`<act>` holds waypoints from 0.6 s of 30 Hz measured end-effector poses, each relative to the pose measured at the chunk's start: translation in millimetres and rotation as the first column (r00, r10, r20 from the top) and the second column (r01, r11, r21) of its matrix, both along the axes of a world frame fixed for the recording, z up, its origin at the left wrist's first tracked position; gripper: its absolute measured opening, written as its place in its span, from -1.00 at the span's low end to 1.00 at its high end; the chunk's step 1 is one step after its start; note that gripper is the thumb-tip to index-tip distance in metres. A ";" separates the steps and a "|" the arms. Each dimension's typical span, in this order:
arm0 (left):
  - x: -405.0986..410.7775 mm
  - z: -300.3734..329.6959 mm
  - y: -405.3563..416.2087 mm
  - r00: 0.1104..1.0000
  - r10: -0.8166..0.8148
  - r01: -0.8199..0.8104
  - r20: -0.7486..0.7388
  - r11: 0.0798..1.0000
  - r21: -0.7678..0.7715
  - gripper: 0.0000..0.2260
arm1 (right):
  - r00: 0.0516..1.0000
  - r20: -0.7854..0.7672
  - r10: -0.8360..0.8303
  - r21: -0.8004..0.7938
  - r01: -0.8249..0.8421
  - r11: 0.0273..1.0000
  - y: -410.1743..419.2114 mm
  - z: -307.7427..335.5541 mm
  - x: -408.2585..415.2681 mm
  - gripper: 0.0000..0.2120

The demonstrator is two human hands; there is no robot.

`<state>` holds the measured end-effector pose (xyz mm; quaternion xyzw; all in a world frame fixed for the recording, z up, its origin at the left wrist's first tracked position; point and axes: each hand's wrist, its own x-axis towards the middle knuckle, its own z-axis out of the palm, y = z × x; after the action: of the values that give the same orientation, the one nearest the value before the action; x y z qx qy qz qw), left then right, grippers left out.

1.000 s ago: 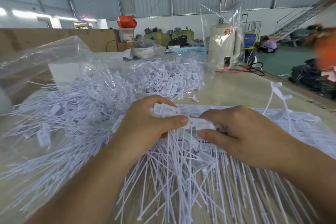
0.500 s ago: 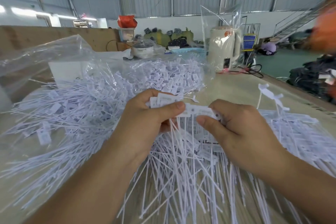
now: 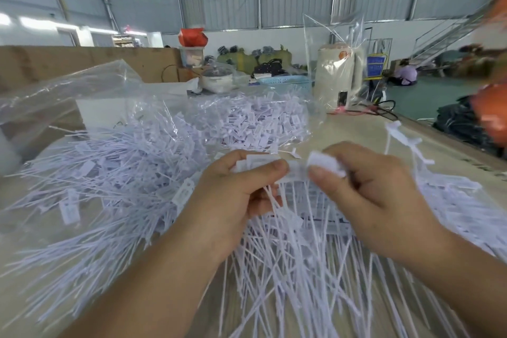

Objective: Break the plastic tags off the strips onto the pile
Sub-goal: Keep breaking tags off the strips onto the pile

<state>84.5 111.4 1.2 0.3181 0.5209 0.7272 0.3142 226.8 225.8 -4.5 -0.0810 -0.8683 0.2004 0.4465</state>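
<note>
Progress: partly done, in my judgement. A large pile of loose tags [image 3: 115, 173] lies across the left half of the tabletop [image 3: 356, 132], with long white tails fanning toward the near edge. A further heap of tags sits in a clear plastic bag [image 3: 255, 121] toward the far edge. Unbroken strips [image 3: 466, 206] remain stacked flat at the right side, so a good share of work is left; the exact count cannot be told.

Hands: the left hand [image 3: 230, 200] pinches one end of a strip of tags [image 3: 295, 170] between thumb and curled fingers. The right hand [image 3: 367, 192] pinches the next tag [image 3: 326, 163] on that strip, thumb on its near face; this tag is blurred. Both hands hold the strip raised above the tabletop, over the near centre, thumbs almost touching.

Position of work: the held strip's tails hang down between the wrists onto the loose tags below. The pile lies just left of the left hand
</note>
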 end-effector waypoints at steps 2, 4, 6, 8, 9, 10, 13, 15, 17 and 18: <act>-0.7 0.2 -1.7 0.992 -0.014 0.012 -0.122 1.000 -0.022 -0.74 | 0.983 0.181 0.024 0.053 -0.034 0.998 -1.5 -4.4 -3.3 -0.62; 0.0 -0.3 -2.3 0.984 -0.037 0.030 -0.174 0.999 -0.044 -0.74 | 0.957 0.289 0.033 0.078 -0.058 0.995 -0.5 -6.3 -4.5 -0.55; -0.2 -0.8 -2.6 0.980 -0.055 0.047 -0.192 0.998 -0.048 -0.74 | 0.939 0.337 0.068 0.068 -0.096 0.993 1.7 -5.4 -2.8 -0.56; -1.0 -1.2 -2.7 0.978 -0.073 0.062 -0.197 0.996 -0.059 -0.76 | 0.926 0.362 0.107 0.056 -0.136 0.989 2.2 -3.1 -1.4 -0.58; -1.3 -1.4 -2.8 0.977 -0.085 0.073 -0.198 0.995 -0.068 -0.76 | 0.922 0.369 0.121 0.045 -0.147 0.988 1.7 -2.2 -1.2 -0.60; -0.9 -1.3 -3.1 0.975 -0.099 0.085 -0.197 0.993 -0.076 -0.75 | 0.919 0.372 0.128 0.033 -0.151 0.988 1.0 -1.7 -1.3 -0.60; 0.5 -1.0 -2.8 0.976 -0.106 0.092 -0.191 0.992 -0.082 -0.75 | 0.915 0.384 0.125 0.004 -0.137 0.991 0.3 -1.2 -1.6 -0.58; 1.5 -0.6 -2.0 0.974 -0.097 0.082 -0.205 0.993 -0.079 -0.82 | 0.914 0.388 0.116 -0.001 -0.126 0.992 1.5 -2.4 -1.7 -0.58; 2.3 0.0 -2.0 0.967 -0.094 0.076 -0.236 0.993 -0.088 -0.83 | 0.915 0.391 0.101 0.008 -0.113 0.994 2.5 -4.0 -2.1 -0.59; 2.7 0.1 -2.5 0.964 -0.105 0.084 -0.246 0.992 -0.094 -0.81 | 0.914 0.396 0.094 0.014 -0.108 0.994 2.5 -4.6 -2.6 -0.59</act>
<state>87.2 108.9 1.3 0.4186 0.5704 0.6432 0.2929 224.3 228.4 -9.1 -0.0670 -0.9468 0.1873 0.2530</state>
